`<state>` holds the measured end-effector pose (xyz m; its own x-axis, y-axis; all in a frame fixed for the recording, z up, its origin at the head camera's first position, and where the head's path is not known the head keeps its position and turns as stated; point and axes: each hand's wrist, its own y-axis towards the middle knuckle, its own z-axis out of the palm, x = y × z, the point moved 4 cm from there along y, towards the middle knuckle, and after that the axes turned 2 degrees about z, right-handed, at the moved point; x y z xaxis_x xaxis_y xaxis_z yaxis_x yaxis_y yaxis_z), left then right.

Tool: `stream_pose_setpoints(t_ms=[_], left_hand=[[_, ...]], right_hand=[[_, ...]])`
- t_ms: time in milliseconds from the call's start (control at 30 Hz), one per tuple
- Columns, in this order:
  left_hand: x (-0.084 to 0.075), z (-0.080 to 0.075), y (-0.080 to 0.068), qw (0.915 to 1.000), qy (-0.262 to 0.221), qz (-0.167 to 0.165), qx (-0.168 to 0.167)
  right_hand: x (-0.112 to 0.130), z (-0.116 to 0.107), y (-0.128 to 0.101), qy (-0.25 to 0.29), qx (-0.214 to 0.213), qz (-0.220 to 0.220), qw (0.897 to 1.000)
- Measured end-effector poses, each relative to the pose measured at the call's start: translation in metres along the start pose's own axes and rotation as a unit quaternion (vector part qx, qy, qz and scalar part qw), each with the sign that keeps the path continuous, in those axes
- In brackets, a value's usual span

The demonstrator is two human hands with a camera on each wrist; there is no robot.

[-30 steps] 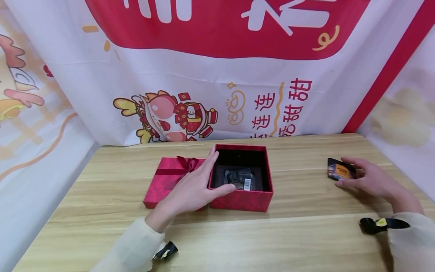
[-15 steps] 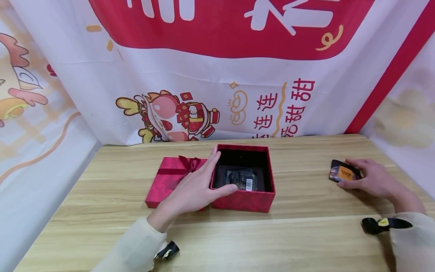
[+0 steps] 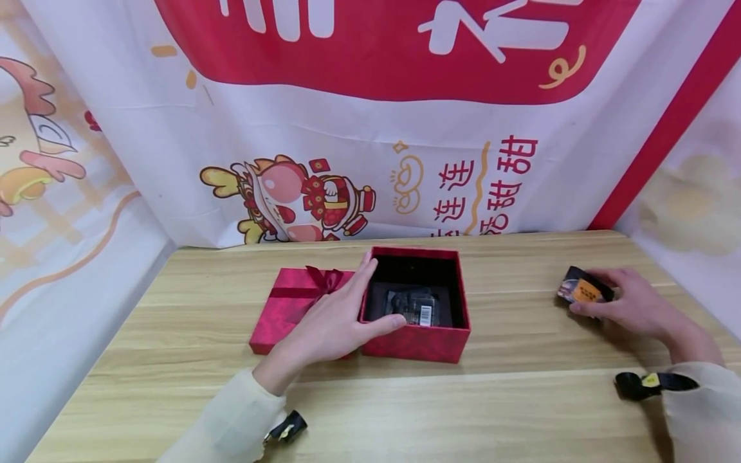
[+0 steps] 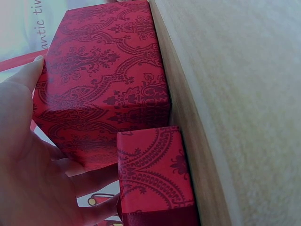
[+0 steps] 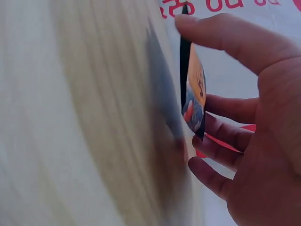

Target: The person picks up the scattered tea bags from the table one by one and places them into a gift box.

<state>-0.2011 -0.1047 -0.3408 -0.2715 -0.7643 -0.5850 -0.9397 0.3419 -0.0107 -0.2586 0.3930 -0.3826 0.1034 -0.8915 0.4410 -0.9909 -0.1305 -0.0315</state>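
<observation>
A red patterned gift box [image 3: 415, 345] stands with its mouth up, clear plastic packaging with a barcode label [image 3: 425, 315] lying on its dark bottom. My left hand [image 3: 332, 325] rests at its near left corner, the thumb along the front rim and the straight fingers along the left side. In the left wrist view the box [image 4: 108, 61] hides part of those fingers. At the right, my right hand [image 3: 637, 307] pinches a small black packet with an orange label [image 3: 585, 290] by its edges. The packet [image 5: 196, 89] looks bowed between thumb and fingers, close over the table.
The red lid [image 3: 278, 321] with its ribbon bow [image 3: 324, 283] lies against the box's left side, under the left forearm's reach. A printed cloth [image 3: 347, 122] hangs behind the wooden table [image 3: 463, 411]. Black straps [image 3: 651, 382] hang at both cuffs.
The packet has tilted and bowed in my right hand, its far left corner rising. My left hand and the box stay together; the head view has shifted slightly.
</observation>
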Motion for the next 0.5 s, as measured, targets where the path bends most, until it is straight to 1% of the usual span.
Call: stream_pose_setpoints(t_ms=[100,200,500], left_hand=[[0.0,0.0,0.0,1.0,-0.001,0.001,0.001],[0.0,0.0,0.001,1.0,0.001,0.001,0.001],[0.0,0.0,0.0,1.0,0.005,0.0,0.004]], right_hand=[[0.007,-0.002,0.002,0.005,-0.009,-0.004,1.0],[0.02,-0.006,0.003,0.009,-0.019,-0.008,1.0],[0.078,-0.016,0.002,0.02,-0.045,-0.046,0.998]])
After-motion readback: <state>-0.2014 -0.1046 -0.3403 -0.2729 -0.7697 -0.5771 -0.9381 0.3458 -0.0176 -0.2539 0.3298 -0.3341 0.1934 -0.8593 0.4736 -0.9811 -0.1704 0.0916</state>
